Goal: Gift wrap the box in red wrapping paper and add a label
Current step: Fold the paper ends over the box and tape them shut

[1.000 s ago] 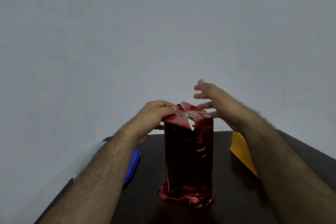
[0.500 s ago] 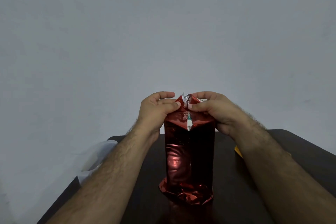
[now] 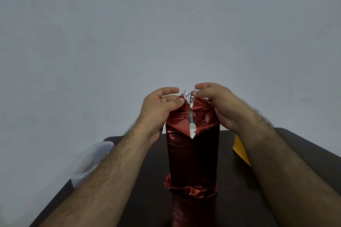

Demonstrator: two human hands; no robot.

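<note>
Head view: left hand point(image 3: 158, 108), right hand point(image 3: 219, 105) each pinch-grip red wrapping paper point(image 3: 191, 108) atop upright box.

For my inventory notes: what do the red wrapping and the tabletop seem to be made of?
The shiny red wrapping paper looks like metallised foil: mirror-like glare, sharp crinkles, a silver underside at the top. The dark flat table is smooth and semi-glossy, faintly reflecting red; laminate or varnished wood, I cannot tell which.

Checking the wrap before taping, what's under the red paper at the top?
A white and green sliver of the box shows through the red paper's gap; the rest is covered.
</note>
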